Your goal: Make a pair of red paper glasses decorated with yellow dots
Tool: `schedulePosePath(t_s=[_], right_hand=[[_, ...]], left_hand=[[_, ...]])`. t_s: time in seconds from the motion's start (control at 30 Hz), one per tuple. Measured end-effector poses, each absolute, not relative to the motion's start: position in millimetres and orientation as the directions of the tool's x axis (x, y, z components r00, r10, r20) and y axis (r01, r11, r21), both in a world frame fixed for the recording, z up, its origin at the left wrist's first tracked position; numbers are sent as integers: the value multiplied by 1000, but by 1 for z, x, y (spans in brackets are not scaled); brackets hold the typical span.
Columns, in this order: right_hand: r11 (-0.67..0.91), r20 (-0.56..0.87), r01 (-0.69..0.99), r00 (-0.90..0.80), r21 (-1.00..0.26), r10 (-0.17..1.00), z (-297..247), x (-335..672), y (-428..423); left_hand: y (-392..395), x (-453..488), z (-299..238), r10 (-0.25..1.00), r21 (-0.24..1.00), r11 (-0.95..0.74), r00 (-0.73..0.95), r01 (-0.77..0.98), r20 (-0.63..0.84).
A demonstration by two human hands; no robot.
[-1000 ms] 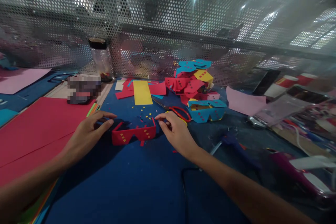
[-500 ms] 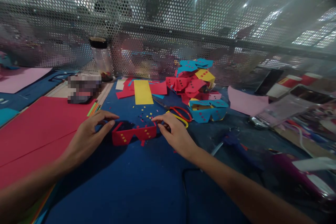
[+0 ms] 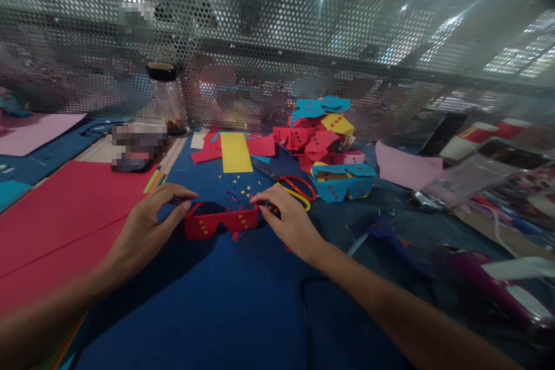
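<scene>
Red paper glasses (image 3: 222,223) stand upright on the blue tabletop, lens side toward me, with small yellow squares stuck on the front. My left hand (image 3: 162,211) has thumb and forefinger at the left side arm of the glasses. At the opposite end, my right hand (image 3: 284,217) pinches the right side arm, its other fingers curled under. Tiny yellow and dark paper bits (image 3: 243,189) are scattered just behind the glasses. Scissors (image 3: 297,188) with red and yellow handles lie beyond my right hand.
Blue paper glasses (image 3: 342,184) sit right of the scissors, before a pile of coloured paper pieces (image 3: 314,136). A yellow strip (image 3: 236,153) lies at the back. Red sheets (image 3: 60,208) cover the left. A blue glue gun (image 3: 390,237) and black cable (image 3: 306,300) are at right.
Both hands stay at the two ends of the red glasses, with only a very slight shift of the fingers. Everything else on the table looks the same.
</scene>
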State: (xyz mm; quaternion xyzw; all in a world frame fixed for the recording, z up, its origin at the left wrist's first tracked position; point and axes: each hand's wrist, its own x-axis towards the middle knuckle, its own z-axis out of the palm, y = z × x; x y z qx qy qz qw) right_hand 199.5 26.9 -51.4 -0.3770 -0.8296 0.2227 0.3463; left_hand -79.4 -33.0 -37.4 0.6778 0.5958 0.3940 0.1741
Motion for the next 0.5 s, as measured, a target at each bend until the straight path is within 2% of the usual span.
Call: schedulePosePath(t_s=[0.3,0.4,0.5], right_hand=[[672,413,423,-555,-608,723,-43,197,22],[671,417,417,-551,-613,723,-44,198,25],[617,375,467,-512,-634,773,-45,199,28]], left_hand=[[-41,-64,-35,908,605,-395,193,692,372],[-41,-64,-33,913,608,-382,186,696,362],[-41,-66,-31,931,633,-340,151,695,333]])
